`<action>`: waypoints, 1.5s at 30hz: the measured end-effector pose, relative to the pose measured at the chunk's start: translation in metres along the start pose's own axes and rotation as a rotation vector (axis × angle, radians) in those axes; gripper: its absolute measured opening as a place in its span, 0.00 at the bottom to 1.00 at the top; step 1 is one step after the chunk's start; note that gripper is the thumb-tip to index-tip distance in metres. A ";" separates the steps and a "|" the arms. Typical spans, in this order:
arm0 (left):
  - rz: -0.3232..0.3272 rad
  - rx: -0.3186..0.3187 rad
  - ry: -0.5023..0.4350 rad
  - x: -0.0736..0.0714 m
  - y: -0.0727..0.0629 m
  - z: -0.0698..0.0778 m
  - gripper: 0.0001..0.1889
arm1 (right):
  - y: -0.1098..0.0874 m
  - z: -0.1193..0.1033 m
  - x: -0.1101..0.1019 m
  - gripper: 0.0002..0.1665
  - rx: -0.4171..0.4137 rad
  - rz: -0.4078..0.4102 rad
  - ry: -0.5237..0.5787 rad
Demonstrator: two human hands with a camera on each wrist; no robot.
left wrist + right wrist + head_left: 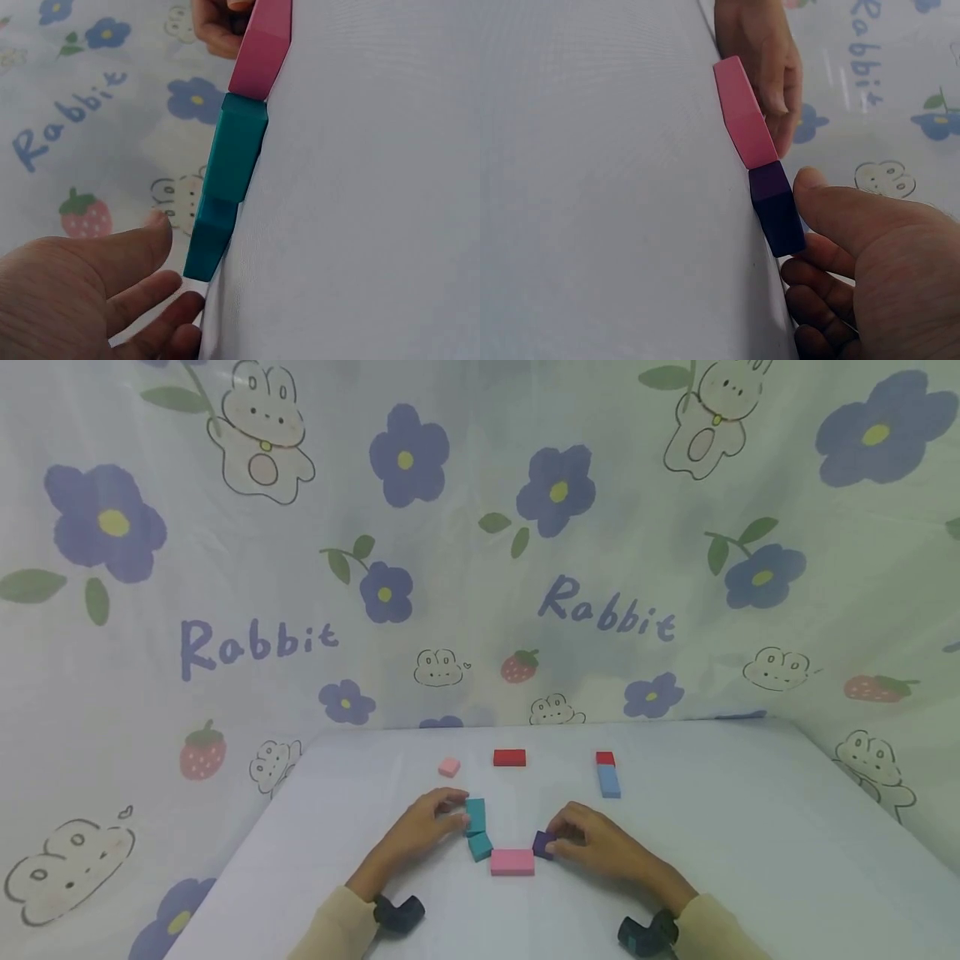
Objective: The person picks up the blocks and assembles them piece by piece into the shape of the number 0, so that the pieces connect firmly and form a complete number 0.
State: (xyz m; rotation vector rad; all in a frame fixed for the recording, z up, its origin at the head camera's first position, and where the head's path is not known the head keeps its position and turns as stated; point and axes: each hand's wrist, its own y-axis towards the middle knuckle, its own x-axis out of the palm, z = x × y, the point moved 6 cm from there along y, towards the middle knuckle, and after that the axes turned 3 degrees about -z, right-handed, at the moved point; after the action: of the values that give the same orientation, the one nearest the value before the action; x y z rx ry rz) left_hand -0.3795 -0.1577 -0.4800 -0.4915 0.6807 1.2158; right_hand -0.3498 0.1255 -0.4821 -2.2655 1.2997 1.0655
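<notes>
On the white table, a pink block (512,862) lies nearest the person. From its left end a small teal block (480,847) and a longer teal block (476,816) run away from the person in a slight bend. My left hand (431,822) is beside the longer teal block, its relaxed fingers parted; in the left wrist view the thumb shows a gap from the teal block (210,238). With thumb and fingers my right hand (596,842) pinches a dark purple block (543,845) at the pink block's right end. The right wrist view shows the purple block (778,214) meeting the pink block's corner.
Farther back lie a small light pink block (449,767), a red block (509,757), and a small red block (605,758) against a light blue block (609,782). A printed curtain (465,543) rises behind the table (300,860).
</notes>
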 end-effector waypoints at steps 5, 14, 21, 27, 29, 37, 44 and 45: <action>0.039 -0.025 -0.073 -0.011 0.002 0.000 0.19 | 0.001 -0.001 -0.001 0.14 0.003 0.002 -0.003; 0.108 -0.077 -0.140 -0.027 0.006 -0.005 0.17 | 0.000 -0.001 -0.001 0.15 0.000 0.005 -0.012; 0.129 -0.145 -0.091 -0.032 0.018 -0.016 0.15 | -0.002 -0.003 0.002 0.14 -0.002 -0.008 0.014; 0.189 -0.193 -0.050 -0.040 0.032 -0.020 0.17 | 0.000 -0.001 0.001 0.14 0.018 -0.007 0.005; 0.192 -0.208 -0.046 -0.040 0.037 -0.021 0.18 | 0.000 0.000 0.000 0.14 0.021 0.000 0.006; 0.167 -0.143 0.094 -0.037 0.062 -0.020 0.24 | 0.002 0.003 0.000 0.14 0.020 -0.008 0.027; 0.118 -0.120 0.209 -0.035 0.074 -0.018 0.28 | 0.002 0.003 0.000 0.13 0.002 0.003 0.021; 0.108 -0.121 0.222 -0.036 0.074 -0.018 0.28 | 0.002 0.003 0.000 0.13 0.002 0.003 0.019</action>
State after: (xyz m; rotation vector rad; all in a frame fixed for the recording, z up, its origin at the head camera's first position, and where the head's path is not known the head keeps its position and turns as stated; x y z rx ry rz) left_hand -0.4613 -0.1725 -0.4663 -0.7055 0.8343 1.3204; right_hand -0.3526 0.1260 -0.4838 -2.2785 1.3120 1.0452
